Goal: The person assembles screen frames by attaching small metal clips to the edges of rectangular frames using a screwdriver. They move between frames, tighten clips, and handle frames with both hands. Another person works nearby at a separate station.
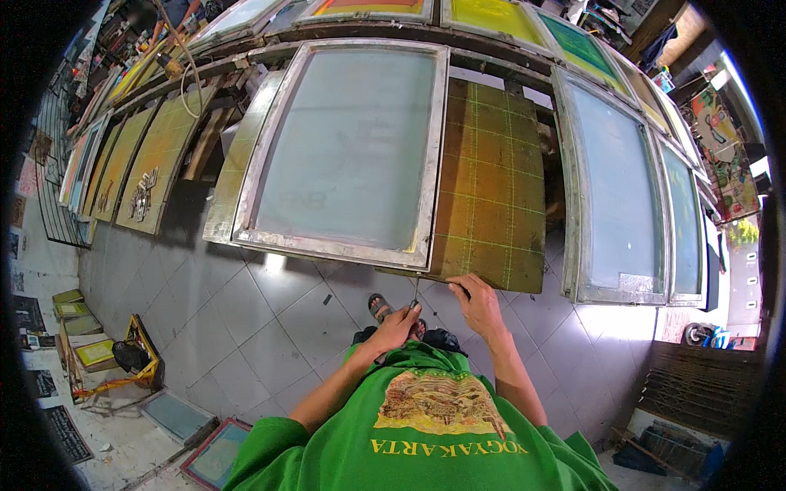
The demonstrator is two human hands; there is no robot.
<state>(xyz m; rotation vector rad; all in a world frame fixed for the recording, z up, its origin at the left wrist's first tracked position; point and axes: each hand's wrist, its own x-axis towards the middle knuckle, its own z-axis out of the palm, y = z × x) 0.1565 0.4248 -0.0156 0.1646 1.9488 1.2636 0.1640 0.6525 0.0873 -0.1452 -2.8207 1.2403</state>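
Note:
A silk-screen frame [337, 245] with metal edges and a pale grey mesh lies at an angle over a brown printing board [491, 188] marked with yellow-green grid lines. My left hand [395, 329] is closed round the handle of what looks like a screwdriver [417, 288]. Its thin shaft points up toward the frame's near right corner; whether the tip touches is too small to tell. At the board's front edge is my right hand [481, 309], its fingers bent and closed on that edge, just right of the frame's corner.
More screen frames [618, 188] stand along the right and far side. At left, metal clamps or hinges [142, 195] lie on another board [164, 155]. A yellow-framed item [143, 352] and a framed screen [217, 454] are on the tiled floor [246, 344].

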